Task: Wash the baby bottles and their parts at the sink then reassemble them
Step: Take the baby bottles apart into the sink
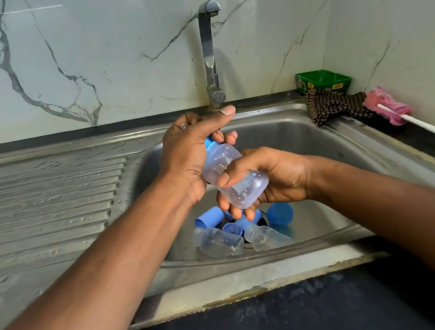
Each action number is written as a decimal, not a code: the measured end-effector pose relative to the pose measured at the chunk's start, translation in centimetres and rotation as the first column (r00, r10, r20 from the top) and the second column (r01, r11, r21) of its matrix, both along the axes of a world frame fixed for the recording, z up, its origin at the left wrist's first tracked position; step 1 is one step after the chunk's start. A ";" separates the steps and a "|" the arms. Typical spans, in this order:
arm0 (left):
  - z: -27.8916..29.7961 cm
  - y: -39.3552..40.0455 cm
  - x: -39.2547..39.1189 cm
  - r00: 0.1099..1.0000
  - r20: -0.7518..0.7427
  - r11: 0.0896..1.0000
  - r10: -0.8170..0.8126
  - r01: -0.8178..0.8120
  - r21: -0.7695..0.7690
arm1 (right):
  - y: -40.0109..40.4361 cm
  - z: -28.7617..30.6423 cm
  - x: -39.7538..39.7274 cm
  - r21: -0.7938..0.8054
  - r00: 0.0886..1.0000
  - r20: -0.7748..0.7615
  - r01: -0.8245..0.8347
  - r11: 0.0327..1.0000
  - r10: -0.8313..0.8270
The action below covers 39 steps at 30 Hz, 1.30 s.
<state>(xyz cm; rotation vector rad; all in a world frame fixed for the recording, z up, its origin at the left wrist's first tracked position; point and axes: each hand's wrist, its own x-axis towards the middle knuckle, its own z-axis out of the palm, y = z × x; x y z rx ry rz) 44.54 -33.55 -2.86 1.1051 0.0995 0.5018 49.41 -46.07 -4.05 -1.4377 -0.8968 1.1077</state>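
Clear bottle (pixel 233 175) tilted above sink (pixel 303 122), right hand (pixel 266 177) curled round its base, left hand (pixel 191 151) gripping the blue collar (pixel 210 142) end (nipple hidden), below the grip two bare bottles (pixel 218 241) and blue caps (pixel 209 217) at the drain.

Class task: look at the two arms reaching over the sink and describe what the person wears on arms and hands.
Nothing is worn. Both forearms are bare, with no sleeve in view. The left hand and right hand show no gloves, rings, watch or bracelet. The nails are short and unpainted.
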 end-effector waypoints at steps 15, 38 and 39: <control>-0.6 3.4 0.5 0.966 -0.081 0.958 0.246 -0.255 -0.130 | 1.1 -0.6 -0.1 0.024 0.957 0.192 0.217 0.976 -0.218; -1.4 2.2 0.7 0.928 -0.197 0.941 0.315 -0.332 -0.059 | 1.2 -1.9 1.8 -0.006 0.950 0.162 0.273 0.962 -0.268; -1.5 2.4 0.8 0.918 -0.214 0.936 0.335 -0.350 -0.037 | 1.3 -2.2 1.9 -0.008 0.904 0.308 0.314 0.949 -0.297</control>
